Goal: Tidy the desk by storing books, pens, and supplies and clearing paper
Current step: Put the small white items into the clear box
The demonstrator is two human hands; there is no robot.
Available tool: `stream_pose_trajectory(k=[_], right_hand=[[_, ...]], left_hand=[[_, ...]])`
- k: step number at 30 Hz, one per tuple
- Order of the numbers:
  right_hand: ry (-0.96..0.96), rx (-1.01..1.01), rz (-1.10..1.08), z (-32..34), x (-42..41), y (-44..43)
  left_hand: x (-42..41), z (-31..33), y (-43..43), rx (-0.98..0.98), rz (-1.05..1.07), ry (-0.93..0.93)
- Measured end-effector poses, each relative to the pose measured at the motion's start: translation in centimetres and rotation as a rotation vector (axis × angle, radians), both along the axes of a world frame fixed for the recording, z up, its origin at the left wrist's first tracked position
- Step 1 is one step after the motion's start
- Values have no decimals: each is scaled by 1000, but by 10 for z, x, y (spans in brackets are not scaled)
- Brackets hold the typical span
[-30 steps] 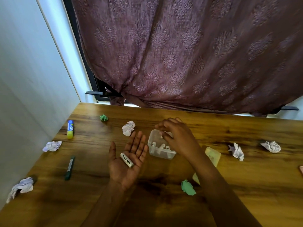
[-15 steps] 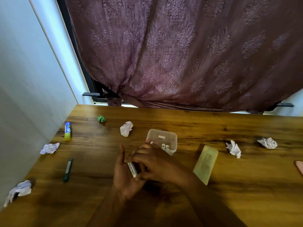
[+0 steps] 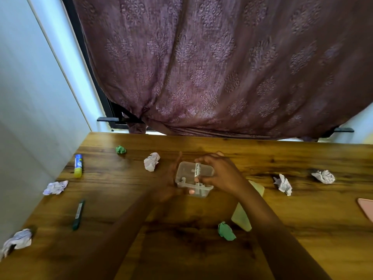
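Eraser (image 3: 197, 169) between right-hand fingers (image 3: 203, 158)

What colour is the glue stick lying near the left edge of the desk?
The glue stick has a blue upper body and a yellow lower end, seen in the head view.

Two bare forearms (image 3: 125, 225), no sleeves

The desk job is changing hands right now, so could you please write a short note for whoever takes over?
Right hand: pinching a small labelled stick over the clear plastic box.
Left hand: open against the box's left side, steadying it.
Done: a few small pieces already lie in the box.
Left: drop the stick in; fit the lid lying to the right; store the glue stick and green pen; clear crumpled paper, white and green, scattered over the desk.
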State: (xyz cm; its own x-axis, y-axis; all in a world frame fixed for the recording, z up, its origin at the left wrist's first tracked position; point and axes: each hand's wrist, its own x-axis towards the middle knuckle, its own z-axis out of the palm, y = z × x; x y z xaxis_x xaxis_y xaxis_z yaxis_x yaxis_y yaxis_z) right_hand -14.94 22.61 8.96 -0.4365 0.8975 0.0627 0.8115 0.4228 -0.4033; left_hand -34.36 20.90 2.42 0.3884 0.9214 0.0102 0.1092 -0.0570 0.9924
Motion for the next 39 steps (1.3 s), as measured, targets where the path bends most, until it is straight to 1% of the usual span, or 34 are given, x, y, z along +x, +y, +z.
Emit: stream_pose_trajectory(k=[1, 3, 7, 9, 12, 16, 17, 20, 22, 25, 27, 32, 34, 35, 37, 39], right_hand=[[-8, -5, -5, -3, -1, 3], [-32, -24, 10, -8, -4, 6], [-93, -37, 57, -15, -11, 9], [-108, -33, 69, -18, -12, 9], [-83, -21, 56, -21, -10, 3], [15, 57, -38, -25, 2, -6], [18, 20, -49, -26, 6, -9], [-8, -229, -42, -28, 20, -16], [6, -275, -38, -31, 23, -22], [77, -241, -94, -34, 26, -32], [91, -238, -107, -36, 30, -35], [114, -242, -96, -33, 48, -50], [185, -227, -159, -29, 71, -60], [209, -183, -214, -27, 87, -63], [225, -94, -321, -25, 124, -68], [241, -53, -392, -24, 164, -72]], left_hand=[[2, -1, 3, 12, 19, 61], [3, -10, 6, 42, 86, 125], [10, -14, -3, 4, 203, 60], [13, -15, -7, 7, 218, 72], [12, -18, -6, 10, 208, 99], [13, -19, -9, -2, 211, 110], [13, -19, -11, -2, 209, 108], [14, -23, -13, 24, 191, 135], [15, -25, -15, 28, 182, 135], [16, -30, -15, -26, 143, 94], [19, -33, -16, -48, 139, 81], [35, -41, -28, -29, 183, 39], [44, -40, -32, -59, 171, 16], [48, -40, -32, -74, 166, 11], [57, -34, -32, -80, 141, 17], [66, -28, -31, -62, 112, 5]])
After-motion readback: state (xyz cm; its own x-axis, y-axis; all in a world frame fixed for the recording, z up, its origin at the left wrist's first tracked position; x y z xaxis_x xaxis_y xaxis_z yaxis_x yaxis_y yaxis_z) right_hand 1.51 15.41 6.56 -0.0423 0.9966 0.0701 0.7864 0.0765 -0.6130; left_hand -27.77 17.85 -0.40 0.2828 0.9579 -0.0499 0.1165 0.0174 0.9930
